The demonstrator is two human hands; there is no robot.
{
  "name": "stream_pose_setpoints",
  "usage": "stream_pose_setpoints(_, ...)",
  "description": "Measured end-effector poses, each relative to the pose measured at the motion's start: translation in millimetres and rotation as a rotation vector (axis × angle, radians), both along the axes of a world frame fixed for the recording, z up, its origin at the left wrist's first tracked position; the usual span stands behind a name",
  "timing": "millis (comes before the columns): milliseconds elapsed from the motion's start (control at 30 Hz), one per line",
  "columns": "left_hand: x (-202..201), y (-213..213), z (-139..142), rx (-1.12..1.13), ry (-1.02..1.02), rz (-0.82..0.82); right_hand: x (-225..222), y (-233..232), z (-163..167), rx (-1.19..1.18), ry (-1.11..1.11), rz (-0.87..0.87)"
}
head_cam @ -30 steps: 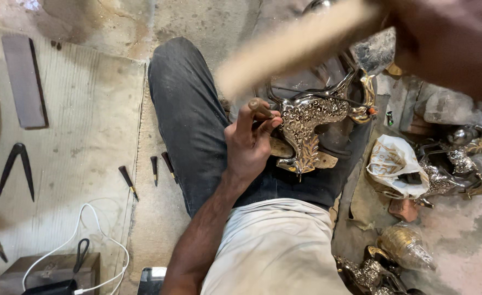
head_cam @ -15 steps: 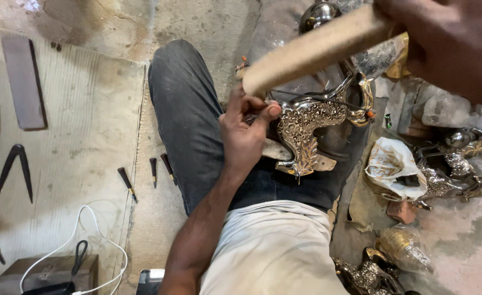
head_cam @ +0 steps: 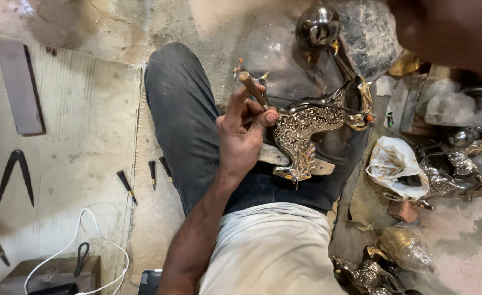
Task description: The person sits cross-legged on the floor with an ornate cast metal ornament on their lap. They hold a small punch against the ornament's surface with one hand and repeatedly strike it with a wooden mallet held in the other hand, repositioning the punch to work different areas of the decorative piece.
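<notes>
Brass and silver-toned, the engraved metal ornament (head_cam: 306,134) lies across the person's lap, just past the centre of the view toward three o'clock, resting on dark trousers. The left hand (head_cam: 241,136) sits at its nine o'clock edge, its grip closed narrowly around a slim wooden-handled chisel (head_cam: 253,90), whose handle slants up toward eleven o'clock while the fingers touch the ornament's rim. The right hand (head_cam: 443,27) is only a dark blur at the one o'clock corner; whether its grip holds anything I cannot tell. On the floor at nine o'clock, three small punches (head_cam: 151,177) lie near the knee, with a pair of dividers (head_cam: 14,175) well apart further out. A crumpled white bag (head_cam: 394,166) lies at three o'clock beside more ornate metal pieces (head_cam: 459,164).
</notes>
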State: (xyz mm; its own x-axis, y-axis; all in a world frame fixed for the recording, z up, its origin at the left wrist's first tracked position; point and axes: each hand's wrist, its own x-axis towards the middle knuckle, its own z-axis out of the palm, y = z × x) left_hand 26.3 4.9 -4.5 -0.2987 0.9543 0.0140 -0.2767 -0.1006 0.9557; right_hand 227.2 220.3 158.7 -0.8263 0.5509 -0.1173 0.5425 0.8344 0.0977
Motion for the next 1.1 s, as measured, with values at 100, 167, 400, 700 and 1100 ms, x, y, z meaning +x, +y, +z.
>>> stream_pose_setpoints(100,-1.6,-0.8,-1.7,0.008,0.032,0.014,-7.7,-12.1,6.7,-0.206,-0.495,-0.347)
stream_pose_setpoints(167,-3.5,-0.5,-1.6,0.066,0.034,0.006,-14.1,-27.5,14.2,-0.198,-0.238,-0.278)
stream_pose_setpoints(400,-26.5,10.7,12.0,0.062,0.121,-0.119,27.8,-89.1,25.7,0.331,-0.174,-0.049)
stream_pose_setpoints(700,-31.1,44.5,45.4,0.2,0.403,-0.523,99.8,-167.2,-103.0,-0.339,0.848,-0.803)
stream_pose_setpoints(1100,-18.7,28.5,52.8,0.295,0.844,-0.469,106.7,-228.0,-121.4,-0.354,1.211,-0.676)
